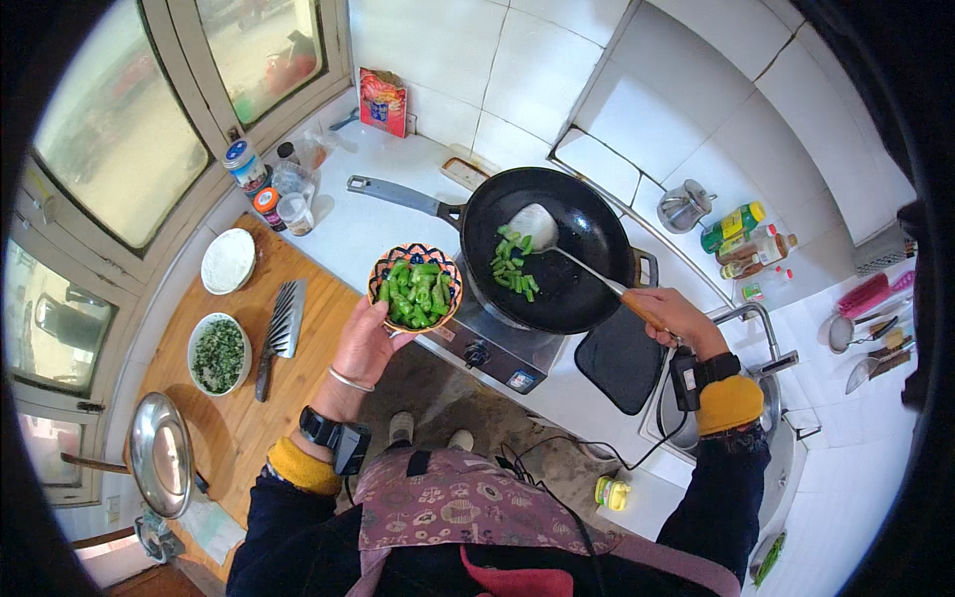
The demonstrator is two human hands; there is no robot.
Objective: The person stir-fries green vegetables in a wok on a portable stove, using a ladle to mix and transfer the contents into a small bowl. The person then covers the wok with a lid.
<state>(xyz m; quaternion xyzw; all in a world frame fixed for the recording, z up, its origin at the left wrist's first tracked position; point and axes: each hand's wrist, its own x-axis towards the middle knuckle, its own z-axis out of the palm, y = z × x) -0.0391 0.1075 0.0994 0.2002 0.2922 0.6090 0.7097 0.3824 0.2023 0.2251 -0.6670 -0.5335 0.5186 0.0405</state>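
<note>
My left hand [364, 339] grips a patterned bowl [378, 270] by its rim, to the left of the wok. Cut green peppers [419, 293] fill the bowl. A wooden-handled metal spatula [586, 269] is held in my right hand [669, 317], its blade resting inside the black wok [582, 298]. More cut pepper pieces [513, 261] lie in the wok around the blade. The wok sits on a gas stove [515, 351], its grey handle [395, 195] pointing to the far left.
A cleaver [281, 336], a bowl of chopped greens [218, 354], a bowl of white powder [228, 261] and a metal dish [160, 455] stand on the wooden board [224, 440]. Jars [268, 205] line the window side. Bottles [753, 250] and a metal pot [684, 205] stand behind the wok, near the sink faucet [772, 362].
</note>
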